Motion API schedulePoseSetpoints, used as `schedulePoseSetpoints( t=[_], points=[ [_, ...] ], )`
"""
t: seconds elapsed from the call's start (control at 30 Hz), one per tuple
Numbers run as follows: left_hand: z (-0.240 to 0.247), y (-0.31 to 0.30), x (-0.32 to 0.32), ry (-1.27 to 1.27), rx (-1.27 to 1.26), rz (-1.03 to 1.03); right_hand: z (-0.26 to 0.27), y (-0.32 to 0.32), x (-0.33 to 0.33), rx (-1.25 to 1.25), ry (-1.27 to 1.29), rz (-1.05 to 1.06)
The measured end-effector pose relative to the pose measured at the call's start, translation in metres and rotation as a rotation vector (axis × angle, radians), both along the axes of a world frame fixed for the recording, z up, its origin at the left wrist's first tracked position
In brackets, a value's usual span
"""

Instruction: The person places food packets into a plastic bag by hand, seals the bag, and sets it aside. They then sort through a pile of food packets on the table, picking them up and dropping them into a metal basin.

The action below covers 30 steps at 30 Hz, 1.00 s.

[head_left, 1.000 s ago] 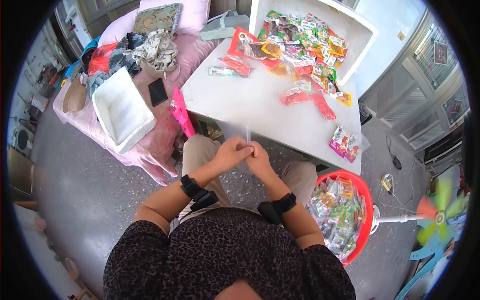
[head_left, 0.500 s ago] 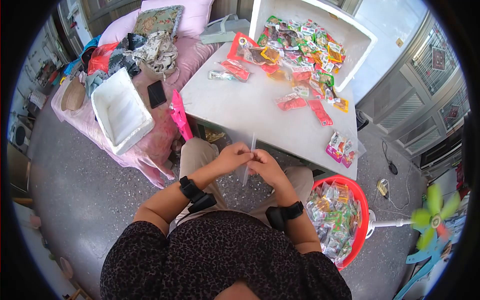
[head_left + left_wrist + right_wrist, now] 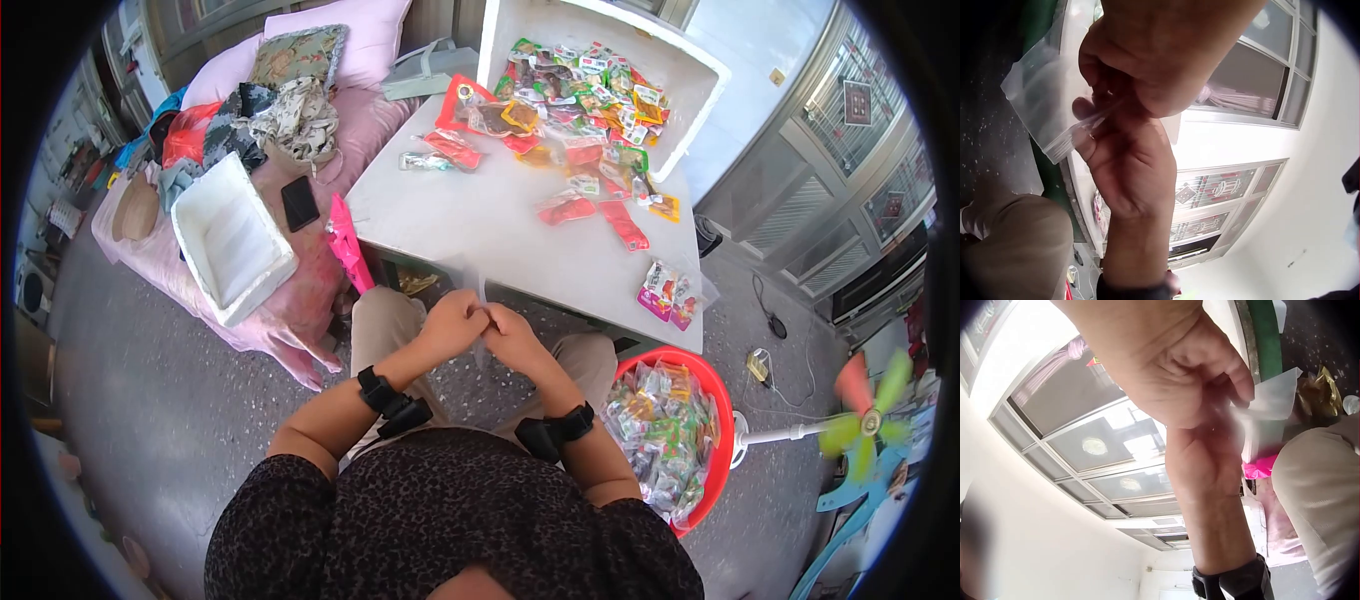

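Over the lap, in front of the table edge, my left hand (image 3: 450, 326) and right hand (image 3: 515, 342) meet at the fingertips. Between them they pinch a clear zip-lock bag (image 3: 1041, 97) near its zip edge, and its ribbed strip shows in the left wrist view. The bag looks flat, with nothing visible inside. From the right wrist view, a corner of it sticks out past the fingers. Curled fingers hide part of the zip edge.
The white table (image 3: 420, 210) carries scattered snack packets (image 3: 625, 225) and a tipped foam box (image 3: 705, 110) full of more. A red tub (image 3: 722, 420) of packets stands on the floor at right, beside a turning fan (image 3: 870, 422). A second foam box (image 3: 235, 240) sits on the pink bed.
The bag's zip strip, which half a second ago stretched lengthwise between the fingertips, is now mostly covered by the hands. Both hands have drawn closer together, and the head view has shifted slightly.
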<state>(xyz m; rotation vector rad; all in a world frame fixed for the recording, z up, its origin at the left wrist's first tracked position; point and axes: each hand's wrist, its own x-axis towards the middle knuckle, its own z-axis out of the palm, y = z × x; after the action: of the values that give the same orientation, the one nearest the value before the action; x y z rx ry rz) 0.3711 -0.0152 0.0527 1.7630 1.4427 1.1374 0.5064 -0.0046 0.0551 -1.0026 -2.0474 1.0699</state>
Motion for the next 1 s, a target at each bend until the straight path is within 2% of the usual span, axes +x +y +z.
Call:
schedulePoseSetpoints(
  t=[0.13,0.23,0.3,0.43,0.53,0.7,0.8,0.9,0.93,1.0],
  points=[
    [0.002,-0.001,0.001,-0.006,0.047,0.033,0.004,-0.002,-0.006,0.115,0.064,-0.066],
    [0.002,-0.002,-0.002,-0.083,-0.026,0.054,-0.002,0.0,-0.008,0.114,0.081,-0.167],
    [-0.005,0.001,-0.006,-0.193,-0.085,0.031,0.0,0.002,-0.008,0.039,0.125,-0.194],
    [-0.017,0.004,-0.002,-0.429,-0.104,-0.007,0.003,0.004,-0.012,0.079,0.117,-0.206],
    [-0.015,0.006,-0.003,-0.327,-0.077,0.034,0.002,0.009,-0.018,0.187,0.126,-0.201],
    [-0.023,0.013,-0.004,-0.256,0.104,0.126,-0.002,0.016,-0.026,0.322,0.078,-0.201],
    [-0.021,0.018,-0.011,-0.219,0.168,0.184,-0.006,0.024,-0.028,0.199,0.216,-0.278],
    [-0.008,0.027,-0.03,-0.145,0.257,0.256,0.001,0.035,-0.027,-0.099,0.325,-0.321],
    [0.0,0.03,-0.037,-0.116,0.294,0.279,0.005,0.039,-0.029,-0.115,0.354,-0.317],
    [0.032,0.034,-0.049,0.25,0.535,0.316,0.013,0.05,-0.035,-0.146,0.411,-0.313]
  ],
)
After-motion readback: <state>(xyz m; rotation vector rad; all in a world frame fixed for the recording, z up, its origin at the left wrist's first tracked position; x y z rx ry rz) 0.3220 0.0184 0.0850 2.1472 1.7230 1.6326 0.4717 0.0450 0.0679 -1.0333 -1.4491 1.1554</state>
